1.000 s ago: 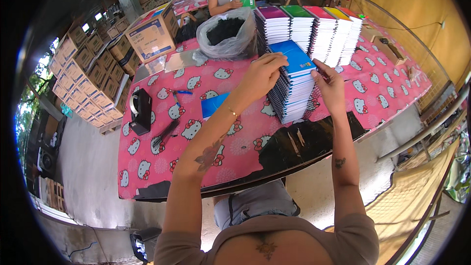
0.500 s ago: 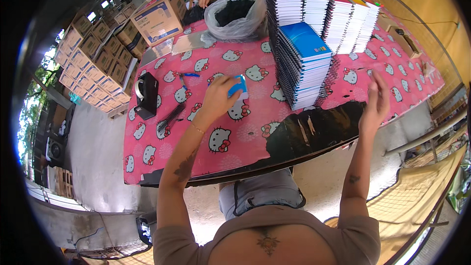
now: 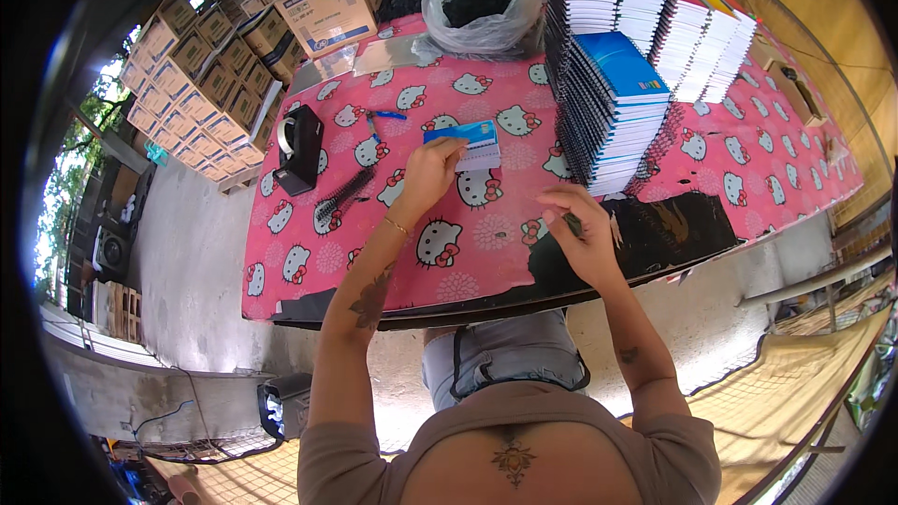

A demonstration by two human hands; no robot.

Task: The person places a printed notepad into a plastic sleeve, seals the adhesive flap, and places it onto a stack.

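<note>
— What does the left hand [image 3: 426,173] have?

— A small notebook [image 3: 466,144] with a glossy blue cover and a white block of pages. The fingers close on its near-left corner, and the book lies flat on the pink cartoon-cat tablecloth [image 3: 468,234], just left of the tall stack.

— And the right hand [image 3: 585,234]?

— Curled near the front edge of the table, fingers pinched narrowly around something thin and dark; too small to say what. Under and beside it lies a heap of black spiral binding coils [image 3: 655,229], wiry and tangled.

— What about the stack?

— The blue-topped stack of spiral notebooks [image 3: 613,112] is straight-sided, its wire spines forming a ribbed wall. Behind it stands a row of more stacks [image 3: 673,23] with purple, green, pink and yellow covers.

— Any free room?

— A bare patch of cloth between the two hands, and more on the left, up to a black tape dispenser [image 3: 299,145] and one loose black coil [image 3: 344,196]. A blue pen [image 3: 383,116] lies just beyond. Farther back sit a crinkled clear bag of dark pieces [image 3: 482,5] and a cardboard box [image 3: 332,0].
</note>
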